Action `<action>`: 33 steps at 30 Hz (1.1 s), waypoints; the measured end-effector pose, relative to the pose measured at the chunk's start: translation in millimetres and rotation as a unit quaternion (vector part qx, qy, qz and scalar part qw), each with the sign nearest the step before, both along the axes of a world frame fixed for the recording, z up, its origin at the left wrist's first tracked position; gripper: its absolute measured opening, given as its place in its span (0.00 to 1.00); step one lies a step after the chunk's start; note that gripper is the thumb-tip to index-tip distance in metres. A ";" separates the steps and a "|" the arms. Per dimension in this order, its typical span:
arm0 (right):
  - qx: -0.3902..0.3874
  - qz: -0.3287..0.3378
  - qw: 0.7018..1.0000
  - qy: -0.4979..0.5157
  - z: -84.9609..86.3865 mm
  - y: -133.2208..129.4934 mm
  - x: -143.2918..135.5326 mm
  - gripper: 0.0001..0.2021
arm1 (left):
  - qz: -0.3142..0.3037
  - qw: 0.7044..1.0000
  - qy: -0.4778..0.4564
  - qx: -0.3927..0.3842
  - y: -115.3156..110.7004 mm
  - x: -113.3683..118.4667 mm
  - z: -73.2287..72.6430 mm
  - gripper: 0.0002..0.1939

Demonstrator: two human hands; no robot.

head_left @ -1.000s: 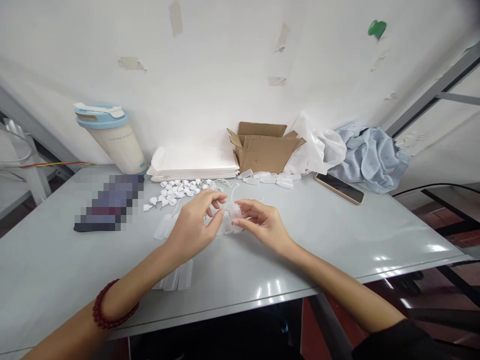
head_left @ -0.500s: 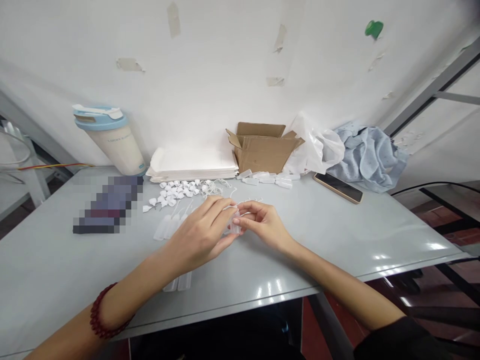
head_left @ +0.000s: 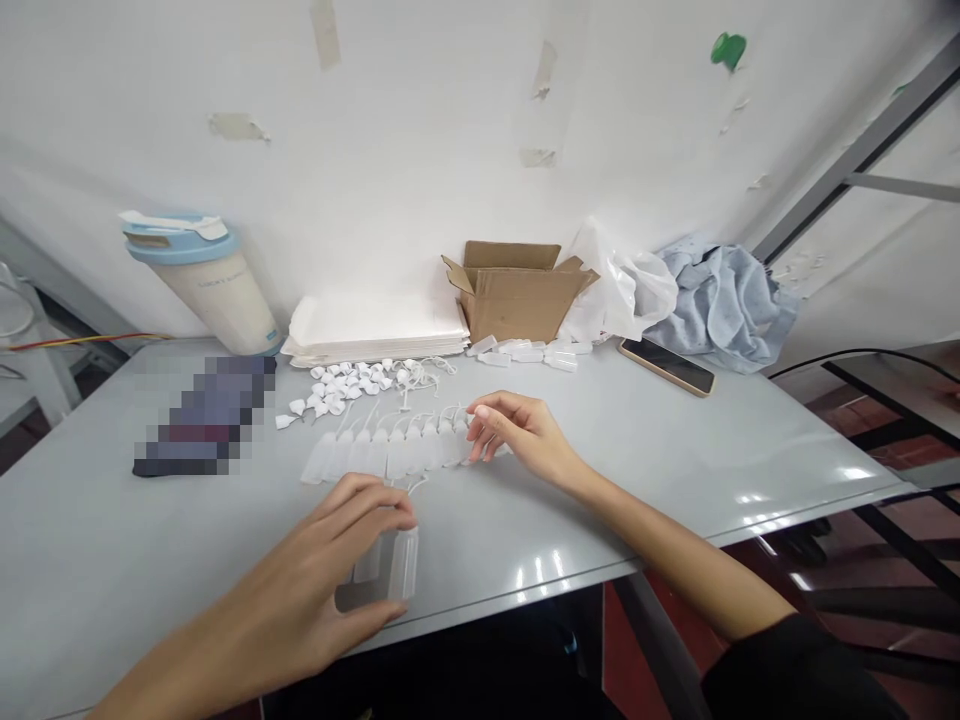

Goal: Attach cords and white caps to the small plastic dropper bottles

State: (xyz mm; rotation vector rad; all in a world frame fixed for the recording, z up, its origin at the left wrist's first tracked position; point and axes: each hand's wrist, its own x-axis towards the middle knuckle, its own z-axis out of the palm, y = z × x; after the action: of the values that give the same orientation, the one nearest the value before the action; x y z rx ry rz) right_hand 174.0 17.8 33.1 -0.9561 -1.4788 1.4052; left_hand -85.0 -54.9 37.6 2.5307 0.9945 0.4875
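Note:
My left hand [head_left: 337, 560] is at the table's front, its fingertips on the top end and its thumb at the bottom end of a translucent plastic bottle [head_left: 405, 563]. Beside that bottle, partly behind the fingers, lies another similar bottle [head_left: 367, 562]. My right hand [head_left: 517, 430] hovers with bent, parted fingers at the right end of a row of translucent bottles [head_left: 405, 455] that have white cords at their tops. I see nothing held in it. Small white caps [head_left: 349, 385] lie heaped behind the row, next to tangled white cords [head_left: 426, 375].
Further bottles [head_left: 525, 350] lie before an open cardboard box [head_left: 517, 305]. A white stack [head_left: 379, 330], plastic bag [head_left: 622, 290], phone [head_left: 667, 366] and blue cloth [head_left: 720, 305] stand along the wall. At left are a tumbler [head_left: 217, 290] and a blurred dark item [head_left: 206, 415].
My hands have come apart. The left one has moved down and toward me with the bottle, beside the others at the front; the right has stayed by the row's end. The view has shifted slightly.

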 end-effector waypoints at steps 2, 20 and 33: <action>0.005 -0.002 1.000 -0.011 -0.9 1.3 -0.1 0.17 | 0.001 1.000 0.009 -0.002 -0.6 -2.8 -4.1 0.19; 0.038 -0.069 0.995 -0.059 -0.4 15.9 12.3 0.18 | 0.020 0.999 0.044 -0.016 7.4 -7.0 -4.8 0.17; 0.087 -0.137 0.984 -0.075 -9.3 44.4 35.3 0.23 | 0.064 0.998 0.017 0.005 42.4 -10.6 7.7 0.14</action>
State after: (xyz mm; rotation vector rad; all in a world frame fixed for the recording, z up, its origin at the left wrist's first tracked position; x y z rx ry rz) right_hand 209.3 62.2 23.9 -1.1240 -1.4871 1.0084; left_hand -95.6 -12.5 45.3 2.5031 1.1739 0.4888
